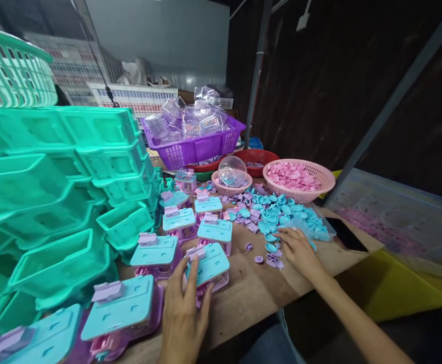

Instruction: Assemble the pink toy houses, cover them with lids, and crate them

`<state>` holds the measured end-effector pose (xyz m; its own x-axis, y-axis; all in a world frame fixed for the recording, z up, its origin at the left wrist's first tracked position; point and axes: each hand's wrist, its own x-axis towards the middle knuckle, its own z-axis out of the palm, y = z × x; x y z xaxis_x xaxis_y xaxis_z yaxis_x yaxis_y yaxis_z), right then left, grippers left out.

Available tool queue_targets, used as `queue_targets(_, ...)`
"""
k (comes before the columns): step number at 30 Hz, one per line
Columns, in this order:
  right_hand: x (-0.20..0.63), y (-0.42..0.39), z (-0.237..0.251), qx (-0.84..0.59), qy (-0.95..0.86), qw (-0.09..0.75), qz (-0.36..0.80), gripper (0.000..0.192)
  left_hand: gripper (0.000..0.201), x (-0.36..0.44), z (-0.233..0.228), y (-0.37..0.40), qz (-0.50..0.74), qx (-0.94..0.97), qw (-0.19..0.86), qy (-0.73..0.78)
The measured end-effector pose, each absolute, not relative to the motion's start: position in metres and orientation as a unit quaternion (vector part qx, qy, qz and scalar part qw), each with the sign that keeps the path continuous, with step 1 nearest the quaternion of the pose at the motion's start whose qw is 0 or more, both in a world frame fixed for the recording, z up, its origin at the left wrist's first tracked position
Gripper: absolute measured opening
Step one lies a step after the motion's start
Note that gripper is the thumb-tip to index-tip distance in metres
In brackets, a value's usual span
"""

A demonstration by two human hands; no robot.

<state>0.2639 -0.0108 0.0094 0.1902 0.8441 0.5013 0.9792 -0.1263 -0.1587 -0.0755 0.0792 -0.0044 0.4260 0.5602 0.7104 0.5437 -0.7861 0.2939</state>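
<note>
My left hand [186, 308] grips a small box with a light-blue lid and a purple-pink base [212, 264], thumb at its front and fingers along its side and lilac lid piece. Similar boxes [118, 303] stand in rows to the left and behind it. My right hand [298, 250] reaches over the edge of a heap of small light-blue oval parts [276, 210], fingers stretched out and touching the nearest ones. Whether a part is between these fingertips is hidden. Small lilac parts [274, 260] lie just left of the right hand.
Stacked green bins [107, 146] crowd the left. A purple basket [198, 149] of transparent plastic shells stands behind the boxes. At the back right is a pink basket [321, 184] of pink pieces. A phone [345, 234] lies near the table's right edge.
</note>
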Motion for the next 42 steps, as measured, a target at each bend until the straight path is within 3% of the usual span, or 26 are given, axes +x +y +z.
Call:
queue_targets(3, 0.294, 0.021, 0.014, -0.720, -0.652, 0.196, -0.135, 0.046, 0.066, -0.066, -0.005, 0.075, 0.435, 0.830, 0.021, 0.348)
queue_targets(7, 0.308, 0.049, 0.016, -0.697, -0.687, 0.175, -0.110, 0.029, 0.065, -0.065, -0.002, 0.069, 0.420, 0.826, 0.063, 0.371)
queue_targets(10, 0.313, 0.052, 0.017, -0.706, -0.668, 0.204, -0.115, 0.019, 0.063, -0.068, 0.006, 0.065, 0.427, 0.816, 0.081, 0.382)
queue_targets(14, 0.302, 0.039, 0.026, -0.725, -0.617, 0.275, -0.133, 0.022, 0.060, -0.058, 0.019, 0.059, 0.471, 0.807, 0.091, 0.345)
queue_targets(16, 0.276, 0.028, 0.035, -0.706, -0.611, 0.341, -0.109, 0.027, 0.056, -0.043, 0.026, 0.054, 0.486, 0.800, 0.171, 0.306)
queue_targets(19, 0.212, 0.010, 0.053, -0.642, -0.618, 0.453, -0.007, 0.031, 0.050, -0.020, 0.040, 0.047, 0.470, 0.720, 0.425, 0.281)
queue_targets(22, 0.150, -0.009, 0.064, -0.603, -0.657, 0.451, 0.043, 0.020, 0.058, -0.014, 0.052, 0.041, 0.433, 0.569, 0.641, 0.277)
queue_targets(24, 0.126, -0.016, 0.066, -0.579, -0.694, 0.428, 0.011, 0.019, 0.064, -0.024, 0.056, 0.037, 0.430, 0.500, 0.698, 0.280)
queue_targets(27, 0.117, -0.017, 0.063, -0.512, -0.773, 0.375, -0.028, 0.035, 0.068, -0.051, 0.052, 0.030, 0.418, 0.456, 0.736, 0.277)
queue_targets(30, 0.117, -0.008, 0.058, -0.441, -0.826, 0.348, -0.036, 0.035, 0.069, -0.079, 0.043, 0.028, 0.374, 0.445, 0.769, 0.266)
queue_targets(34, 0.113, 0.006, 0.054, -0.447, -0.823, 0.337, -0.096, 0.025, 0.068, -0.105, 0.034, 0.032, 0.368, 0.486, 0.732, 0.305)
queue_targets(38, 0.108, 0.024, 0.058, -0.468, -0.831, 0.246, -0.173, 0.029, 0.049, -0.119, 0.030, 0.042, 0.335, 0.673, 0.518, 0.408)
queue_targets(42, 0.104, 0.042, 0.079, -0.424, -0.869, 0.179, -0.185, 0.034, 0.061, -0.118, 0.034, 0.054, 0.264, 0.822, 0.343, 0.370)
